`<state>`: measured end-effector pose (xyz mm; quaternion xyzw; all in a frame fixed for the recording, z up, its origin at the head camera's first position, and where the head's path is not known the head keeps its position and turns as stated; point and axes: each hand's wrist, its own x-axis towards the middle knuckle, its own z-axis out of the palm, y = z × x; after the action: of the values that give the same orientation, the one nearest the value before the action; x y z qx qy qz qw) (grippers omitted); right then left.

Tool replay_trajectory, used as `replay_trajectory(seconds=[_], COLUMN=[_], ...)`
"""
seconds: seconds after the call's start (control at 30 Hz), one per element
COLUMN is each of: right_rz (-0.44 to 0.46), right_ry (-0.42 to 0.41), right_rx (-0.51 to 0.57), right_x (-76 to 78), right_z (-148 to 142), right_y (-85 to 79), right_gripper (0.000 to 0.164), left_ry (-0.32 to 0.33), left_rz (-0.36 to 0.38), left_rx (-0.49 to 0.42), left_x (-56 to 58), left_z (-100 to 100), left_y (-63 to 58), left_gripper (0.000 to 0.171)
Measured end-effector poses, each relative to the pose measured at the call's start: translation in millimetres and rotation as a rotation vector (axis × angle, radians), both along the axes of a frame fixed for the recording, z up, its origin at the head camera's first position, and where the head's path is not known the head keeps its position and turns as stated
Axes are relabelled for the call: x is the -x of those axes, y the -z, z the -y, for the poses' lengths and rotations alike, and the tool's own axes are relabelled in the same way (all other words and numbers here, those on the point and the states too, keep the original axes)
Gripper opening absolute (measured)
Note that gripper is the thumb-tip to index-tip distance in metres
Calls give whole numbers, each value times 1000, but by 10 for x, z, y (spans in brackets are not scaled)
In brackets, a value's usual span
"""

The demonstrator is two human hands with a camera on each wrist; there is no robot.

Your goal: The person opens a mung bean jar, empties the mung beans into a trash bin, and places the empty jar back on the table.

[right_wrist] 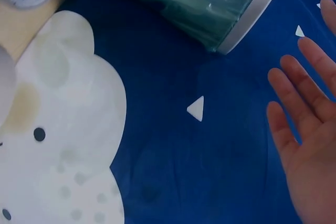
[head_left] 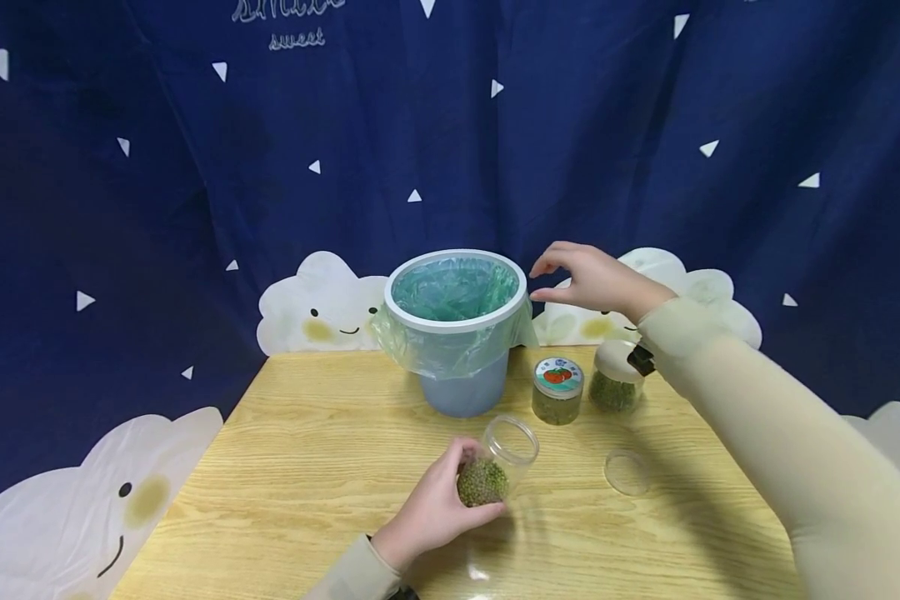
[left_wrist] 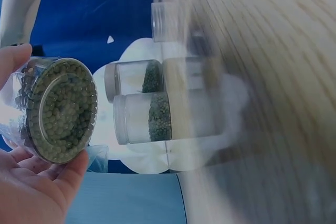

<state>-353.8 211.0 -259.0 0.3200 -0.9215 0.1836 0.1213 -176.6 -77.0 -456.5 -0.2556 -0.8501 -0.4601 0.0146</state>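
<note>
A clear, open-topped jar (head_left: 482, 482) part filled with small green beans is gripped by my left hand (head_left: 442, 510). The jar tilts, its mouth toward the bin side. In the left wrist view the beans (left_wrist: 65, 111) press against the jar's round base, with thumb and fingers around its side. My right hand (head_left: 588, 279) is raised beside the rim of a blue bin (head_left: 465, 392). Its fingers (right_wrist: 294, 87) are spread and hold nothing. A green plastic bag (head_left: 450, 287) lines the bin and folds out over its white rim.
Two lidded jars stand right of the bin: one jar (head_left: 557, 408) with a tomato picture on its lid, another jar (head_left: 612, 393) with green contents, partly behind the right sleeve. A clear round lid-like piece (head_left: 627, 472) lies on the wooden table (head_left: 285, 467). Behind hangs a dark blue curtain (head_left: 390, 125).
</note>
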Motion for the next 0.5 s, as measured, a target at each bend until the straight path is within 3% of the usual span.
replay_trajectory(seconds=[0.2,0.5], right_rz=[12,102], right_ry=[-30,-41], right_rx=[10,-46], right_x=[59,165], right_z=[175,328], right_y=[63,113], right_gripper=[37,41], left_ry=[1,-1], left_rz=[2,24], left_rx=[3,7], left_x=[-12,-14], left_z=[11,8], left_y=[26,23], left_gripper=[68,67])
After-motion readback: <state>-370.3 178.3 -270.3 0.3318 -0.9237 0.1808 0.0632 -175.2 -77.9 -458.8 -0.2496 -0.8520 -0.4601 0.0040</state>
